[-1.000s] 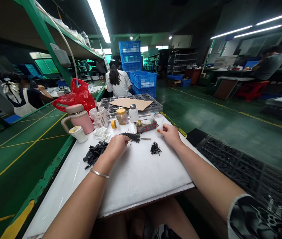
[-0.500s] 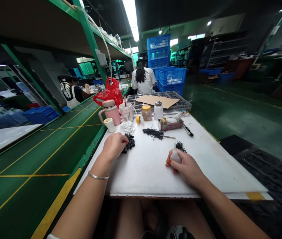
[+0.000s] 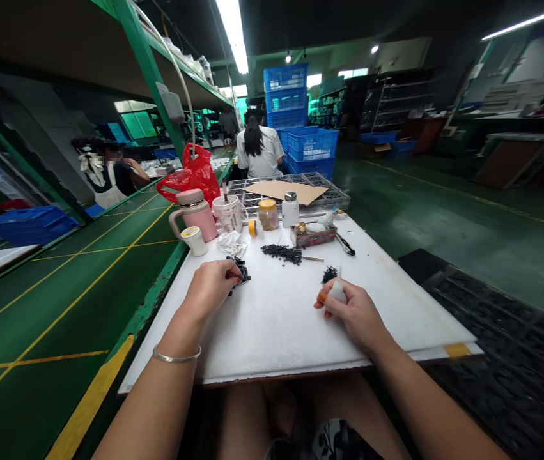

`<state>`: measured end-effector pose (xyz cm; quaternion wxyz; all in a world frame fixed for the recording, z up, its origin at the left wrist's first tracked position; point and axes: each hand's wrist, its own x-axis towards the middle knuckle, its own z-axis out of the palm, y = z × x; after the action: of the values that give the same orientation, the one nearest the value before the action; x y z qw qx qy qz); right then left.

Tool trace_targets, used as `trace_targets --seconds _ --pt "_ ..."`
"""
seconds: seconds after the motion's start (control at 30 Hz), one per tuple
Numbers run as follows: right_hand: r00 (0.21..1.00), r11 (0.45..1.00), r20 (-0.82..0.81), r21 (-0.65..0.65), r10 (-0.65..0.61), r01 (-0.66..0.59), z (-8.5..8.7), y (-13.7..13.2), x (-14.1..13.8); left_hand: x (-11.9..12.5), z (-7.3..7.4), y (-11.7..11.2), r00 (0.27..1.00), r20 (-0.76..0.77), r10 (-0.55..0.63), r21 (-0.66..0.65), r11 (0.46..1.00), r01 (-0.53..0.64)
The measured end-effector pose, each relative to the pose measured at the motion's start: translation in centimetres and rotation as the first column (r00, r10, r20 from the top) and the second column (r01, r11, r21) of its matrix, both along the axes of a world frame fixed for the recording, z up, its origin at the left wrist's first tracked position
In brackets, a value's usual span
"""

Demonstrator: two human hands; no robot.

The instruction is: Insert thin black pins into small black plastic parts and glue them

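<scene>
My left hand (image 3: 211, 285) rests on the white table top (image 3: 276, 319), fingers curled over the near edge of a heap of black plastic parts (image 3: 239, 268); whether it grips one is hidden. My right hand (image 3: 351, 310) is closed round a small white squeeze bottle (image 3: 337, 291) with its tip pointing up. Just beyond that hand lies a small tangle of thin black pieces (image 3: 328, 275). Farther back a longer row of small black parts (image 3: 282, 253) lies beside a thin stick.
At the table's far edge stand a pink mug (image 3: 195, 214), a white cup (image 3: 227, 213), jars (image 3: 268, 214), tape and a small tray (image 3: 314, 235). A green conveyor (image 3: 61, 287) runs on the left, black trays (image 3: 502, 319) lie at right. Other people sit ahead and left.
My right hand drew back from the table's far side with the white bottle in it. My left hand shifted from the middle row of parts to the left heap. The view swung left.
</scene>
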<state>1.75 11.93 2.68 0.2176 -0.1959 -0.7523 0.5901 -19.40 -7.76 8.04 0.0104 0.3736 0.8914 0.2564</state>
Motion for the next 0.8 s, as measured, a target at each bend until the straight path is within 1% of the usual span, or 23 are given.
trace_targets --seconds 0.03,0.1,0.13,0.2,0.27,0.33,0.43,0.5,0.57,0.67,0.73,0.8 --pt "0.996 0.996 -0.021 0.013 -0.089 0.089 -0.3 0.2 0.0 0.4 0.2 0.4 0.997 0.077 -0.015 0.059 0.998 0.01" --pt "0.971 0.969 -0.04 0.061 -0.236 0.238 -0.6 0.8 0.2 1.5 0.6 1.7 0.973 0.215 -0.086 0.181 0.982 0.047" --pt "0.959 0.955 -0.036 0.093 -0.281 0.283 -0.6 1.2 0.2 2.0 0.8 2.4 0.949 0.281 -0.142 0.252 0.965 0.07" --pt "0.948 0.932 -0.012 0.176 -0.319 0.316 -0.2 2.3 0.2 3.0 1.1 3.9 0.871 0.4 -0.284 0.405 0.908 0.11" --pt "0.948 0.91 0.027 0.29 -0.317 0.296 0.6 3.5 -0.1 3.7 1.2 5.2 0.772 0.494 -0.401 0.524 0.846 0.105" --pt "0.951 0.878 0.086 0.417 -0.296 0.236 1.6 4.5 -0.7 3.9 0.7 6.1 0.667 0.587 -0.459 0.587 0.808 0.039" --pt "0.938 0.812 0.21 0.574 -0.275 0.11 2.6 5.4 -2.0 3.5 -0.7 6.5 0.494 0.72 -0.487 0.625 0.765 -0.158" --pt "0.917 0.767 0.286 0.641 -0.278 0.032 2.8 5.7 -2.8 3.1 -1.7 6.4 0.411 0.766 -0.495 0.619 0.741 -0.261" --pt "0.897 0.731 0.338 0.682 -0.285 -0.025 2.7 5.7 -3.4 2.8 -2.5 6.3 0.367 0.779 -0.508 0.616 0.73 -0.298" --pt "0.888 0.707 0.361 0.705 -0.286 -0.059 2.4 5.9 -3.7 2.8 -2.9 6.2 0.327 0.78 -0.534 0.619 0.734 -0.279" --pt "0.896 0.714 0.346 0.698 -0.279 -0.047 2.4 6.0 -3.5 2.9 -2.9 6.3 0.307 0.783 -0.541 0.616 0.744 -0.26" --pt "0.912 0.738 0.307 0.675 -0.27 -0.009 2.3 6.2 -3.2 3.1 -2.9 6.5 0.291 0.782 -0.551 0.617 0.748 -0.244"
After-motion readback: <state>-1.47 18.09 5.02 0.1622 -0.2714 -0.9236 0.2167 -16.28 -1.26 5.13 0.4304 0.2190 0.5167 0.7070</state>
